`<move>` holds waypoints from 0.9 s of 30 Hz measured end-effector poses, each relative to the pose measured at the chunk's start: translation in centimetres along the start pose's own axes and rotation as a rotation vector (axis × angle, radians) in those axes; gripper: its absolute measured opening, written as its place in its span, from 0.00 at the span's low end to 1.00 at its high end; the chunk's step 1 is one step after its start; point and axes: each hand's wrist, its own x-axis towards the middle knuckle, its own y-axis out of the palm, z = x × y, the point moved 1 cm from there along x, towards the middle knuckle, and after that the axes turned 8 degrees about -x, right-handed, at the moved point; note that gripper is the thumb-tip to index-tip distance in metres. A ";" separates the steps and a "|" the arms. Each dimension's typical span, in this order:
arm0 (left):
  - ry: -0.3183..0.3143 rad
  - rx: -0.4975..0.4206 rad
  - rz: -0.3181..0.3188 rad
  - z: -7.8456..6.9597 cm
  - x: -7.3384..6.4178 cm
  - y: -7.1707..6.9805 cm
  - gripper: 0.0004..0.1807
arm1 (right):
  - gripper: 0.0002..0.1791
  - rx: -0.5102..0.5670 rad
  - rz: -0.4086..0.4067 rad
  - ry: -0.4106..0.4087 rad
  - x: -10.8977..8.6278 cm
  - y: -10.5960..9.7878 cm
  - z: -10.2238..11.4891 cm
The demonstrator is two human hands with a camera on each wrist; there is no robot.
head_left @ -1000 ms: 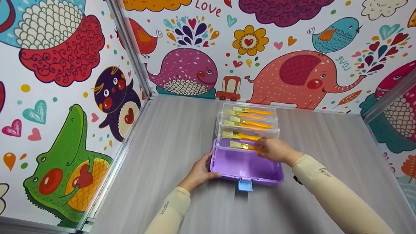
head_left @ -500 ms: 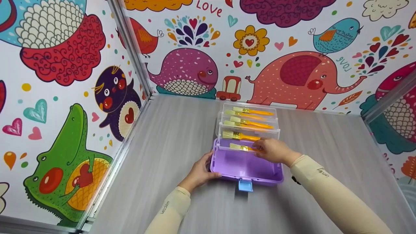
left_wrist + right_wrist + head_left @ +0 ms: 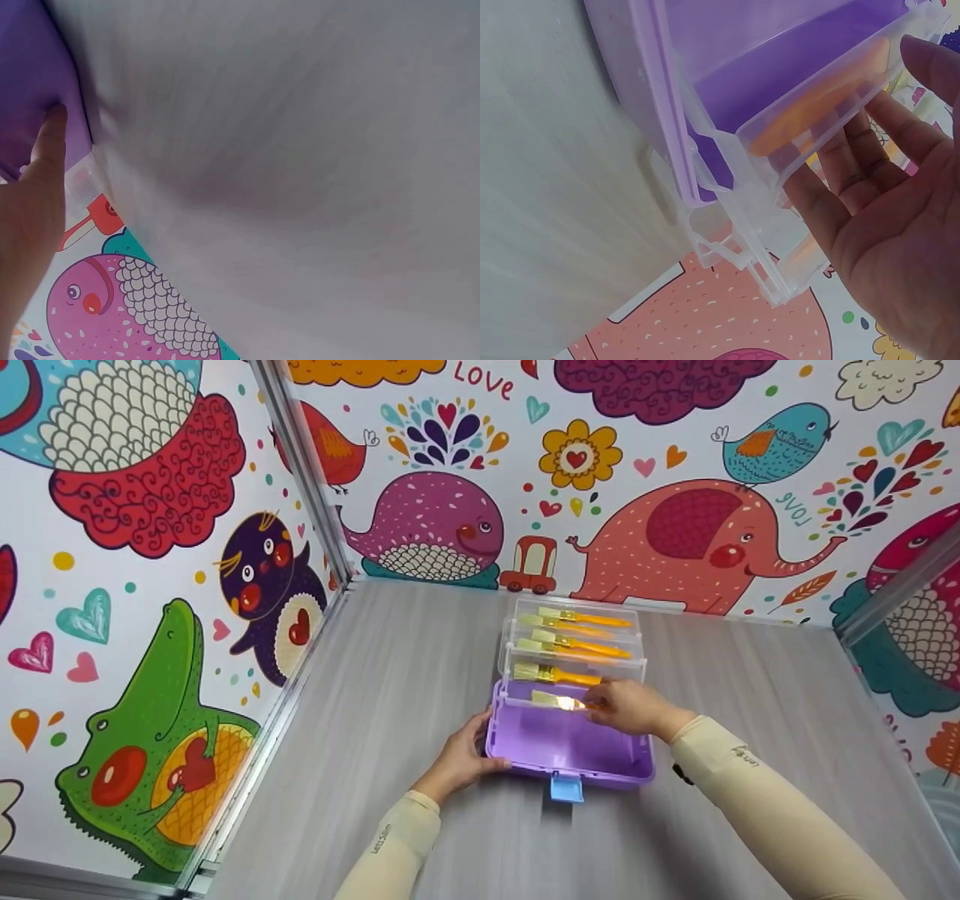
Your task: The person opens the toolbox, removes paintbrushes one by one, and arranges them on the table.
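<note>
A purple plastic box [image 3: 566, 735] stands open on the table, its blue latch [image 3: 566, 788] hanging at the front. Clear tiered trays [image 3: 637, 665] fan out from its back, with yellow-handled paintbrushes [image 3: 589, 646] lying in them. My left hand [image 3: 459, 759] grips the box's left front corner, thumb along the front rim; in the left wrist view one finger presses the purple side. My right hand [image 3: 628, 706] holds the handle of the paintbrush [image 3: 551, 700] in the lowest tray, bristles pointing left. In the right wrist view, its orange handle [image 3: 817, 105] shows through the clear tray wall.
The grey table [image 3: 360, 682] meets a cartoon-printed back wall [image 3: 645, 457] just behind the trays. Another printed panel [image 3: 120, 660] rises at the left, with a metal rail [image 3: 296, 465] at the corner.
The right hand shifts slightly left and down, and the lowest paintbrush tilts a little, its ferrule now glinting. The left hand and box stay put.
</note>
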 end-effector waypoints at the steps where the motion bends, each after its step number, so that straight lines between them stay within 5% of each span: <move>1: 0.000 0.000 0.000 0.0 0.0 0.0 0.54 | 0.14 -0.003 -0.005 -0.007 0.0 0.0 0.0; 10: 0.023 0.015 0.000 0.1 0.1 0.1 0.55 | 0.09 -0.026 -0.049 -0.104 0.0 -0.1 0.2; 27: 0.014 0.003 0.001 0.1 0.1 0.1 0.54 | 0.11 -0.085 -0.045 -0.066 0.0 -0.4 0.8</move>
